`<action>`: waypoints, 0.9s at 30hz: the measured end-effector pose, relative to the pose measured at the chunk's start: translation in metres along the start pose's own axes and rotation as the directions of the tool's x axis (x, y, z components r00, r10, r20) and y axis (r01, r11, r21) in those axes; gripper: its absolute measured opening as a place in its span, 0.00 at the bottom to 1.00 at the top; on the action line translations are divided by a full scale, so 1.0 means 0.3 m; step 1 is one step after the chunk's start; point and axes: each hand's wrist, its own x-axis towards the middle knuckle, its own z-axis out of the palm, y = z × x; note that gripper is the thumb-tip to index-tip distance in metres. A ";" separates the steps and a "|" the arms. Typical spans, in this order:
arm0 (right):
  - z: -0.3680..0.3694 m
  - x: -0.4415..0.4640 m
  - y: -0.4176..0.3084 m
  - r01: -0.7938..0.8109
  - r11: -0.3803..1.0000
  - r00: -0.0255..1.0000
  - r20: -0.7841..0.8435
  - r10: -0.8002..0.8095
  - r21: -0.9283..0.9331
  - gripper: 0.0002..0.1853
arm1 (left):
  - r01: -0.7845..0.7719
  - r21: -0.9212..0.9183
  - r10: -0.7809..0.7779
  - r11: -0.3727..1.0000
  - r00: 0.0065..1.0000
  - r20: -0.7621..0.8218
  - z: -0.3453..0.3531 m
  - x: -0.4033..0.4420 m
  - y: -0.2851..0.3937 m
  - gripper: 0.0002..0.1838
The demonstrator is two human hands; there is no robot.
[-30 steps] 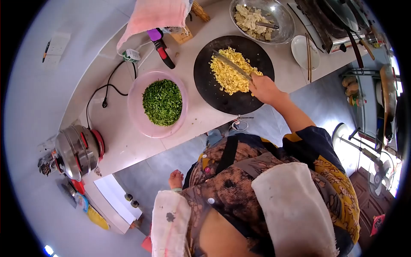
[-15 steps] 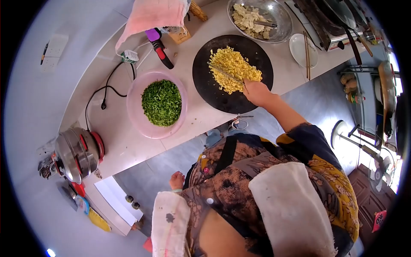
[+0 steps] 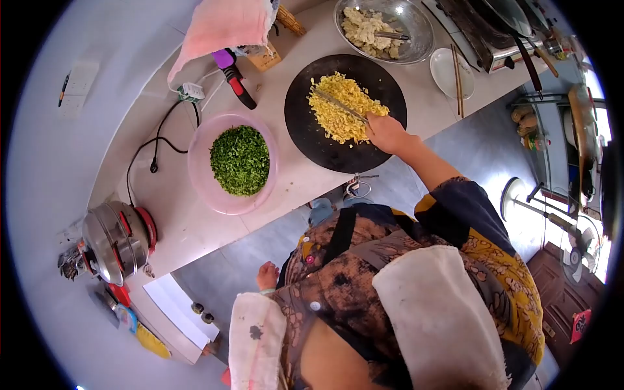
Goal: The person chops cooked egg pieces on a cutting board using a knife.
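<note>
My right hand (image 3: 389, 134) is closed around the handle of a kitchen knife (image 3: 339, 105). From above, the blade appears as a thin edge, and it lies across a heap of chopped yellow egg (image 3: 348, 123). That egg is spread over a round black cutting board (image 3: 312, 146) on the counter. Low beside my body hangs my left hand (image 3: 267, 275), away from the counter, with its fingers curled in and nothing visible in them. Left of the board stands a pink bowl (image 3: 199, 186) containing finely chopped greens (image 3: 239, 160).
Behind the board is a metal bowl (image 3: 421, 45) of pale dough-like food. A white plate (image 3: 443, 73) and chopsticks (image 3: 459, 84) lie to its right, near a stove (image 3: 500, 60). An electric pot (image 3: 114, 237), a black cord (image 3: 158, 138) and a purple-and-red handled tool (image 3: 239, 84) are leftward.
The view has shifted slightly, so the counter things appear a little further left. My right hand and the knife have moved slightly toward the board's far side. My left hand stays by my body.
</note>
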 end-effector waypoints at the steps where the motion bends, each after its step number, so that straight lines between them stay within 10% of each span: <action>1: -0.013 0.007 -0.012 0.000 1.000 1.000 0.000 0.000 0.000 0.12 | -0.023 -0.013 0.024 1.000 1.000 0.011 0.001 0.026 -0.019 0.14; 27: -0.074 0.069 0.104 -0.019 1.000 0.996 -0.086 0.017 -0.019 0.13 | -0.031 -0.076 0.033 0.997 0.999 0.021 0.012 0.003 -0.034 0.13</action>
